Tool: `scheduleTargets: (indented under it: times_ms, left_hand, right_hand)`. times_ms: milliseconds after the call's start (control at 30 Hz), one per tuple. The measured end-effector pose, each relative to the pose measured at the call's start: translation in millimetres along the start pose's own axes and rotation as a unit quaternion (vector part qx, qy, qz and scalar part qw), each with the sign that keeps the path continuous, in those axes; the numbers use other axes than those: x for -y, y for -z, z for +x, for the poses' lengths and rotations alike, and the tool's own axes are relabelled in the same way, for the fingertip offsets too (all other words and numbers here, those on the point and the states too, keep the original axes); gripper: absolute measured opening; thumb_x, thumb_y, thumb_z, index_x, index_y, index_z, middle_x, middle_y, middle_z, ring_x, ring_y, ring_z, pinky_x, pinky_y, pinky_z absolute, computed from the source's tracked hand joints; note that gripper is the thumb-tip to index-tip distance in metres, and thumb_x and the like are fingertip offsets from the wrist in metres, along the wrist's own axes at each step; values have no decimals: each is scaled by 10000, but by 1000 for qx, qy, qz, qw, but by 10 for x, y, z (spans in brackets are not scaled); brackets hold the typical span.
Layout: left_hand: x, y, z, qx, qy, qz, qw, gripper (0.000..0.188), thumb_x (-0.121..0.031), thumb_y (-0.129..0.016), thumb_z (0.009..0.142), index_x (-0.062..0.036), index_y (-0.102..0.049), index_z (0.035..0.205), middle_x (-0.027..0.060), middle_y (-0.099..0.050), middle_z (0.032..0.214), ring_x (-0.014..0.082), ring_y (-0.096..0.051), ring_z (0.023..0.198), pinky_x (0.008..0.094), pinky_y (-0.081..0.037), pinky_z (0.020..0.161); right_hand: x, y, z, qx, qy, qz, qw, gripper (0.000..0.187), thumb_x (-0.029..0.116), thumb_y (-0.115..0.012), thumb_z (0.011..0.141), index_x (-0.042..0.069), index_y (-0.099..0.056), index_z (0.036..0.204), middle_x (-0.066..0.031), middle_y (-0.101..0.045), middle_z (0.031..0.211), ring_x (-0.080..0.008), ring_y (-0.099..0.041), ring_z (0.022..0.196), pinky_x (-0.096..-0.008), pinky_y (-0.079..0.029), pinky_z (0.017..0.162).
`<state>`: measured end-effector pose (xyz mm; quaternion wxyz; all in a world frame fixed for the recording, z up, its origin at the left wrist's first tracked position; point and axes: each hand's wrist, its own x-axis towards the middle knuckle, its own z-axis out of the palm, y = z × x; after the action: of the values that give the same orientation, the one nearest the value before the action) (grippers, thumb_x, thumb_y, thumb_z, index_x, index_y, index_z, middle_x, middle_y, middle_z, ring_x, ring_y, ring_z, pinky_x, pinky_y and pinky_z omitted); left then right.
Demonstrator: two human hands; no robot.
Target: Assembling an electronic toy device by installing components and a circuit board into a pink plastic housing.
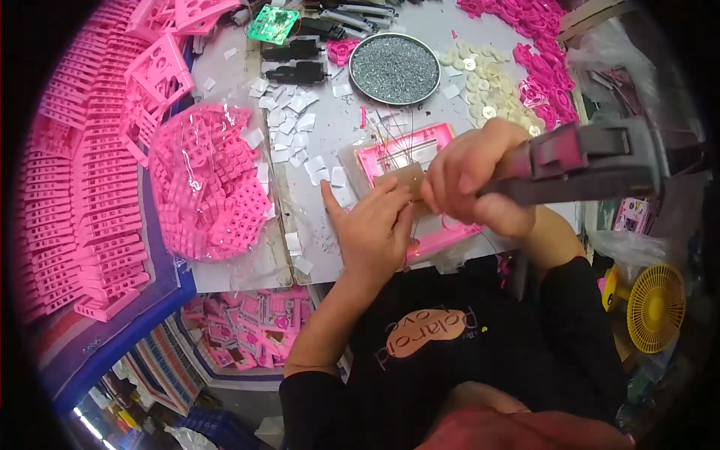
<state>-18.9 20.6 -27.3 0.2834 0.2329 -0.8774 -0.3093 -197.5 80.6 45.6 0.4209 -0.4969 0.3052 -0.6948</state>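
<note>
The left hand (pixel 375 225) lies flat with fingers spread on a small brown board (pixel 405 180), likely to keep it from sliding. The board sits on a pink tray (pixel 435 142) in the middle of the bench (pixel 315 247). The right hand (pixel 472 184) is closed tight around a grey tool (pixel 592 161), whose tip touches the board just beside the left fingers. A round dish of tiny grey bits (pixel 394 69) waits at the top, close enough to reach.

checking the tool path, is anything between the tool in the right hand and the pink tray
Nothing visible: the right hand holds the grey tool at the pink tray. The left hand and thin wires are right beside it, not across the path.
</note>
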Motion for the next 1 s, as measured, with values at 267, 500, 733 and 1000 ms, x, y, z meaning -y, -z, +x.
scheduleTargets:
  times_ms: [267, 500, 733, 1000]
  left_hand:
    - [-54, 0, 60, -2, -39, -1, 999, 109, -94, -758, 804, -114, -705, 897, -6, -721, 874, 168, -723, 907, 630, -61, 1196]
    - [-108, -54, 197, -24, -77, -1, 997, 130, -98, -781, 769, -120, -684, 854, -8, -705, 853, 161, -708, 902, 621, -89, 1199]
    - [123, 128, 907, 133, -90, -120, 980, 153, -239, -737, 819, -96, -690, 847, 52, -679, 825, 266, -660, 796, 630, -234, 1133]
    - [649, -453, 1740, 42, -46, 302, 951, 150, -241, -686, 806, -130, -786, 804, 102, -723, 903, 299, -641, 944, 537, -372, 929]
  right_hand:
    - [57, 16, -113, 10, 9, 40, 999, 222, 40, -638, 888, 49, -470, 1033, -67, -559, 749, -161, -560, 677, -327, -481, 637]
    - [128, 21, -74, -23, 33, 16, 999, 254, 203, -692, 927, 108, -482, 1036, -15, -493, 592, -138, -485, 508, -316, -451, 546]
    - [177, 163, -134, -80, 16, 27, 996, 249, 199, -679, 943, 99, -475, 1046, -17, -472, 608, -128, -445, 528, -322, -428, 564]
    - [-54, 90, -296, -11, -62, -27, 998, 228, 108, -674, 942, 74, -480, 1057, -44, -506, 704, -141, -471, 593, -360, -432, 619]
